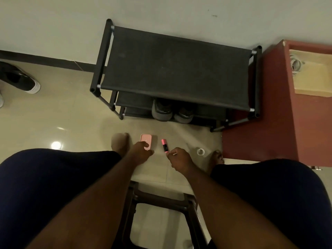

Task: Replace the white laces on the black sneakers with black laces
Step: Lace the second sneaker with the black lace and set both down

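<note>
Relacing not begun: the sneakers sit on the rack. My left hand touches a pink case, grip unclear; my right hand pinches a pink tube.

The floor tiles are glossy and reflective. The rack shelf is matt black cloth. The case and tube look like smooth pink plastic.

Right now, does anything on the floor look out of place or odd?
Nothing spilled or broken. One black sneaker lies apart at the far left, away from the shoe rack, and a pink case, pink tube and tape roll sit loose on the floor.
</note>
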A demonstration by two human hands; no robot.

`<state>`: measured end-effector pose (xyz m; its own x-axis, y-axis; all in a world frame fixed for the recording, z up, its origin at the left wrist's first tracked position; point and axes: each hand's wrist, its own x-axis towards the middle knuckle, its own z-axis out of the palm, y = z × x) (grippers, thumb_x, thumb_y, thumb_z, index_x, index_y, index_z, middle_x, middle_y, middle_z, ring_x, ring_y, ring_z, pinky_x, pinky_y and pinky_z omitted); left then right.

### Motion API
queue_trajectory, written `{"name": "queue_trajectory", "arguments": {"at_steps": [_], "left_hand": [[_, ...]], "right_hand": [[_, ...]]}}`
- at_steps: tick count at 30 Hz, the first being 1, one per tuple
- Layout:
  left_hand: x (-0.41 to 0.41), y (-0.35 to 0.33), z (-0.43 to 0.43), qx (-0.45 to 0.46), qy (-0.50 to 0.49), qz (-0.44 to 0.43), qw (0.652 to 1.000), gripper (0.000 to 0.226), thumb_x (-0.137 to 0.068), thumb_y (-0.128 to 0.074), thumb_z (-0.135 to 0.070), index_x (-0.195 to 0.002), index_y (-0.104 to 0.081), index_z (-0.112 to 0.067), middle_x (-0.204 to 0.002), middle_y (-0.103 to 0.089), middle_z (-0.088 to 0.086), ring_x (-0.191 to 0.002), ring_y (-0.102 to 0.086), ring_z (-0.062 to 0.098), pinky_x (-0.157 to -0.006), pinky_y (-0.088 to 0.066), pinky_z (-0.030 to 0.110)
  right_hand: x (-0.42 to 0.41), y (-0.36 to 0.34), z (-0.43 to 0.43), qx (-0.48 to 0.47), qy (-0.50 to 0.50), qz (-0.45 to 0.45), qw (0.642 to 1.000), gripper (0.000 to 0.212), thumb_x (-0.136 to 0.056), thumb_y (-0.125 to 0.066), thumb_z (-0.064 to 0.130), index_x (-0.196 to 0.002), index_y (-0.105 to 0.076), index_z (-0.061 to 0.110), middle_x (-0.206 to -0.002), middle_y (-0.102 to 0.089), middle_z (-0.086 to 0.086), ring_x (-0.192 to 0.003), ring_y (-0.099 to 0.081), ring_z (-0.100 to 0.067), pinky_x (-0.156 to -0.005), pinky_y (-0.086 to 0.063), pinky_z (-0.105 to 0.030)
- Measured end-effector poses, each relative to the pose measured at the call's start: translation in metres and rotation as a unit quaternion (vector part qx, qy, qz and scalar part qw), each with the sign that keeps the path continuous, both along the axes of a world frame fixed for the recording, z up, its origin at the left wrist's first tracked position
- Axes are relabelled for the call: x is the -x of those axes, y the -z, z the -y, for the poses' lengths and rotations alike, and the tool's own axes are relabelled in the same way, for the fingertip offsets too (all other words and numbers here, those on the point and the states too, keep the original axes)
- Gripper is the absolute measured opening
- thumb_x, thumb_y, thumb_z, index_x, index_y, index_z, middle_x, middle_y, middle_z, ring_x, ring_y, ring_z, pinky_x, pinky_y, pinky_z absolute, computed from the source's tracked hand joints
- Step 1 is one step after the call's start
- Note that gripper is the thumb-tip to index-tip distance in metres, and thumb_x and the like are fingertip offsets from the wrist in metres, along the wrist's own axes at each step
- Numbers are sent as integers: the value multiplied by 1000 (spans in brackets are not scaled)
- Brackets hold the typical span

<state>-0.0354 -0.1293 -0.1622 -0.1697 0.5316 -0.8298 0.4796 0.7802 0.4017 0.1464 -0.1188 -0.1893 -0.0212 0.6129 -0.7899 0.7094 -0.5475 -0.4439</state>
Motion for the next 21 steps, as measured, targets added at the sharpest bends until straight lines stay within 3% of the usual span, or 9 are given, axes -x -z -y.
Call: {"name": "queue_trajectory", "arguments": {"at_steps": [2, 5, 8, 14, 17, 21], "left_hand": [[3, 9, 5, 4, 4, 5, 1000, 53, -89, -71, -29, -135, -50, -13, -130, -58, 16, -106, -64, 30, -83, -56, 35], [4, 21, 8, 13, 4, 14, 1000, 52, -89, -71, -24, -134, -49, -10, -127, -59, 17, -107, -63, 31, -81, -54, 34], [3, 41, 5, 32, -2, 20, 999, 51, -91, -68, -17, -137, -48, -8, -130, -56, 16, -109, -61, 30, -84, -54, 35], [8, 112, -12, 29, 26, -64, 997, 51, -90, -66, -18, -136, -47, -7, -136, -54, 18, -117, -58, 33, -92, -50, 35], [8, 142, -22, 31, 7, -113, 993, 50, -85, -67, -22, -129, -47, -6, -130, -55, 19, -118, -55, 37, -94, -46, 37], [5, 172, -33, 60, -6, -166, 984, 64, -85, -71, -29, -136, -39, -9, -136, -44, 20, -124, -46, 40, -97, -44, 47]], "right_hand": [[-1, -1, 0, -7, -9, 12, 1000, 16, -93, -65, 36, -93, -61, 21, -93, -67, -7, -96, -69, -35, -81, -56, -41], [1, 0, -2, -11, -22, 35, 999, 30, -96, -63, 35, -112, -64, 9, -109, -69, -15, -104, -66, -35, -89, -54, -41], [5, 10, -1, 4, -23, 53, 998, 39, -96, -63, 35, -125, -60, 9, -123, -66, -12, -113, -61, -30, -95, -49, -35], [14, 75, -8, 32, -35, 66, 997, 54, -95, -66, 36, -139, -49, 9, -133, -61, -14, -121, -59, -30, -100, -47, -35], [18, 105, -16, 29, -60, 73, 995, 56, -95, -66, 33, -139, -45, 6, -132, -60, -16, -120, -59, -33, -98, -49, -39], [19, 149, -30, 8, -60, 119, 991, 52, -93, -69, 33, -132, -49, 5, -125, -60, -16, -116, -58, -34, -93, -52, -42]]}}
